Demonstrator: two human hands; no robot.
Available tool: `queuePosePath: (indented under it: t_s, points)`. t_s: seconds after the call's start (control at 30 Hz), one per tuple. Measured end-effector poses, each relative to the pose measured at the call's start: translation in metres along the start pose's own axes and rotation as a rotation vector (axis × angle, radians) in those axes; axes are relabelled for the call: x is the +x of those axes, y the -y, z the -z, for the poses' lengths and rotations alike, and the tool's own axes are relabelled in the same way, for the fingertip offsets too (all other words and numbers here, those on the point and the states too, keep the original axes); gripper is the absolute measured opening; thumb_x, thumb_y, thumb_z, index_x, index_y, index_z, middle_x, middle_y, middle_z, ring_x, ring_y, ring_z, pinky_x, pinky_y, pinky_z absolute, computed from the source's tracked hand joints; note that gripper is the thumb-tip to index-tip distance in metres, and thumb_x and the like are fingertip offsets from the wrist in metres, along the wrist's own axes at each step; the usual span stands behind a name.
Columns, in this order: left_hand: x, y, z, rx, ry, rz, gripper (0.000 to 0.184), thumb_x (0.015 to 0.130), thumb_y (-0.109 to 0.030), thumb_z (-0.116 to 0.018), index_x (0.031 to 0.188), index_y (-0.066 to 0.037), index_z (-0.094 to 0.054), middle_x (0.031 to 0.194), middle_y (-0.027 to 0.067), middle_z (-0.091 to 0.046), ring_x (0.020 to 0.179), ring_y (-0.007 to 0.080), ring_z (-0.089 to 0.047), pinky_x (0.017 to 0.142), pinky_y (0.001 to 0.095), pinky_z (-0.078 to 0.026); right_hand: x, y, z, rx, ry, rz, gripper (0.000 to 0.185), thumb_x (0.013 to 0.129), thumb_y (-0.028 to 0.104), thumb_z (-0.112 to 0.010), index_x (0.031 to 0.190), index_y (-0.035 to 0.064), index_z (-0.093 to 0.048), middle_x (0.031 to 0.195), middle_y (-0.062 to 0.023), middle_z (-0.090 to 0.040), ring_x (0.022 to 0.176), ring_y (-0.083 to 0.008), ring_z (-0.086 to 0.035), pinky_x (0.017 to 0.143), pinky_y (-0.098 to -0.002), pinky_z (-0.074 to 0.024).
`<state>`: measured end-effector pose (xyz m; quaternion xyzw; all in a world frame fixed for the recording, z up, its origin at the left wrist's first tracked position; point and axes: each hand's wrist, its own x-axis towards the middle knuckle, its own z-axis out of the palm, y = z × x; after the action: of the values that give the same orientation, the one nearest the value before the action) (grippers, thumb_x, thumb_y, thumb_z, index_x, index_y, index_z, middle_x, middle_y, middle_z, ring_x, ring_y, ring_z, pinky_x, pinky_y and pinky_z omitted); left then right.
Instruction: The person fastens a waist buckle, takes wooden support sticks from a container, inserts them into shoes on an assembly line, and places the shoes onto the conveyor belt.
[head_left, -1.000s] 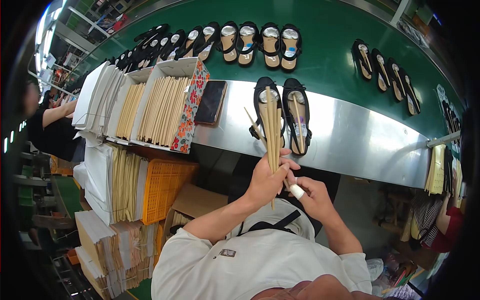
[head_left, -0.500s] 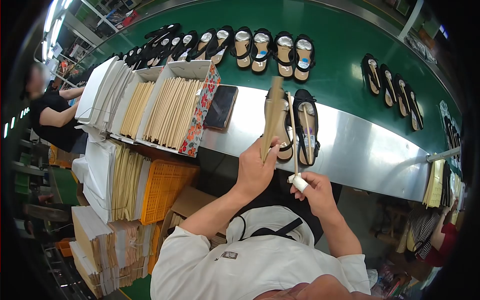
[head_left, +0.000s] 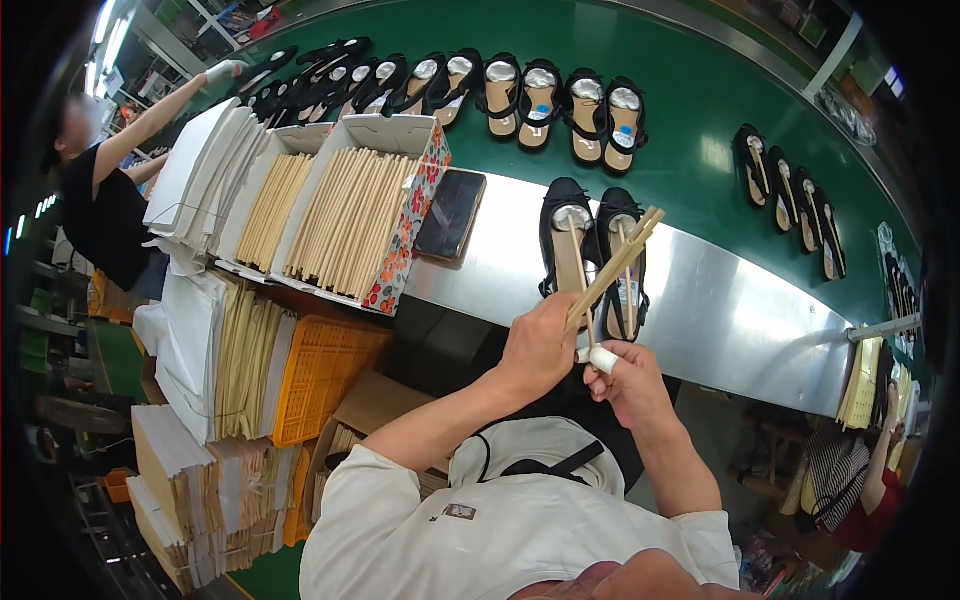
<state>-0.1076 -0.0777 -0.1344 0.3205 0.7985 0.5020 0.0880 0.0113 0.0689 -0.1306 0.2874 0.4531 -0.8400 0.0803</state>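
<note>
My left hand (head_left: pixel 541 345) is closed round a bundle of wooden sticks (head_left: pixel 620 262), which slants up to the right across the shoes. To its right, my right hand (head_left: pixel 630 380), with white wrapping on a finger and thumb, pinches the lower end of a single stick (head_left: pixel 590 325). That stick reaches up into the left black shoe (head_left: pixel 562 225) on the metal edge. Beside it stands the right black shoe (head_left: pixel 638 300), partly behind the bundle, with a stick inside. Both shoes have silvery stuffing in the toes.
Boxes of sticks (head_left: pixel 350 225) and a phone (head_left: pixel 451 215) lie to the left, above an orange crate (head_left: pixel 325 380). Black shoes line the green table (head_left: pixel 690 110). A co-worker (head_left: pixel 110 200) at far left reaches over shoes; another person (head_left: pixel 872 500) is at right.
The bundle in my left hand has swung from upright to a rightward slant. The single stick in my right hand now lies within the left shoe. The co-worker at left has stretched an arm out.
</note>
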Motion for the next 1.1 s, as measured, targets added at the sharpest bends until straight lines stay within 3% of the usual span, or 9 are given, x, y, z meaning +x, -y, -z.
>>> queuePosePath:
  t_s: [0.27, 0.37, 0.43, 0.47, 0.53, 0.63, 0.8, 1.03, 1.1]
  points:
    - [0.003, -0.007, 0.006, -0.097, 0.087, 0.193, 0.024, 0.100, -0.010, -0.063, 0.120, 0.002, -0.062, 0.094, 0.0242, -0.072, 0.088, 0.0425, -0.073, 0.077, 0.0459, -0.056, 0.006, 0.001, -0.009, 0.030, -0.004, 0.019, 0.010, 0.099, 0.010, -0.065, 0.096, 0.0012, -0.068, 0.078, -0.0062, -0.070, 0.061, -0.0102, -0.060, 0.056, -0.0266, -0.0479]
    - [0.004, -0.008, 0.008, -0.151, 0.069, 0.276, 0.027, 0.102, -0.015, -0.062, 0.122, 0.004, -0.062, 0.092, 0.0216, -0.073, 0.083, 0.0352, -0.075, 0.079, 0.0441, -0.057, 0.011, -0.002, -0.011, 0.052, 0.012, 0.049, 0.009, 0.099, 0.009, -0.065, 0.095, 0.0011, -0.068, 0.080, -0.0068, -0.070, 0.062, -0.0103, -0.061, 0.056, -0.0263, -0.0476]
    - [0.003, -0.005, 0.004, -0.201, 0.026, 0.303, 0.030, 0.103, -0.018, -0.062, 0.123, 0.004, -0.062, 0.088, 0.0161, -0.073, 0.077, 0.0245, -0.073, 0.074, 0.0397, -0.058, 0.014, -0.005, -0.010, 0.057, 0.009, 0.055, 0.009, 0.099, 0.009, -0.065, 0.096, 0.0008, -0.068, 0.080, -0.0069, -0.070, 0.062, -0.0102, -0.061, 0.056, -0.0261, -0.0479]
    - [0.003, -0.007, 0.005, -0.200, 0.028, 0.299, 0.030, 0.103, -0.018, -0.062, 0.123, 0.004, -0.062, 0.088, 0.0161, -0.073, 0.077, 0.0245, -0.073, 0.074, 0.0397, -0.058, 0.016, -0.006, -0.010, 0.059, 0.008, 0.061, 0.009, 0.099, 0.008, -0.065, 0.097, 0.0005, -0.068, 0.080, -0.0070, -0.070, 0.062, -0.0101, -0.061, 0.057, -0.0258, -0.0482]
    - [0.005, -0.012, 0.007, -0.287, 0.092, 0.431, 0.029, 0.103, -0.020, -0.063, 0.119, 0.004, -0.065, 0.083, 0.0097, -0.070, 0.068, 0.0151, -0.068, 0.061, 0.0329, -0.057, 0.019, -0.006, -0.013, 0.054, 0.005, 0.065, 0.009, 0.099, 0.008, -0.065, 0.098, 0.0002, -0.069, 0.081, -0.0069, -0.070, 0.062, -0.0097, -0.061, 0.057, -0.0252, -0.0487]
    - [0.010, -0.015, 0.010, -0.387, 0.165, 0.508, 0.027, 0.103, -0.020, -0.064, 0.113, 0.004, -0.066, 0.080, 0.0059, -0.067, 0.059, 0.0104, -0.062, 0.050, 0.0274, -0.051, 0.022, -0.009, -0.012, 0.048, 0.009, 0.080, 0.010, 0.099, 0.008, -0.065, 0.100, -0.0003, -0.070, 0.081, -0.0066, -0.071, 0.063, -0.0089, -0.062, 0.058, -0.0239, -0.0496]
    - [0.016, 0.002, 0.005, -0.449, 0.168, 0.524, 0.017, 0.100, -0.012, -0.069, 0.106, 0.004, -0.067, 0.075, 0.0040, -0.064, 0.054, 0.0097, -0.056, 0.046, 0.0274, -0.045, 0.021, -0.009, -0.011, 0.004, 0.022, 0.079, 0.010, 0.099, 0.006, -0.065, 0.102, -0.0005, -0.071, 0.084, -0.0061, -0.073, 0.062, -0.0083, -0.062, 0.058, -0.0225, -0.0501]
    - [0.017, -0.007, 0.011, -0.523, 0.187, 0.585, 0.015, 0.100, -0.012, -0.068, 0.105, 0.003, -0.067, 0.074, 0.0035, -0.064, 0.053, 0.0099, -0.056, 0.045, 0.0273, -0.045, 0.023, -0.002, -0.013, -0.221, 0.007, 0.121, 0.013, 0.100, 0.007, -0.062, 0.098, 0.0009, -0.074, 0.084, -0.0048, -0.074, 0.069, -0.0072, -0.064, 0.060, -0.0208, -0.0486]
    - [0.015, -0.005, 0.010, -0.445, 0.193, 0.518, 0.017, 0.101, -0.013, -0.067, 0.106, 0.003, -0.066, 0.074, 0.0031, -0.063, 0.052, 0.0098, -0.056, 0.045, 0.0270, -0.045, 0.025, -0.009, -0.012, -0.253, 0.012, 0.159, 0.013, 0.099, 0.005, -0.062, 0.097, 0.0001, -0.074, 0.083, -0.0044, -0.074, 0.070, -0.0077, -0.064, 0.060, -0.0215, -0.0485]
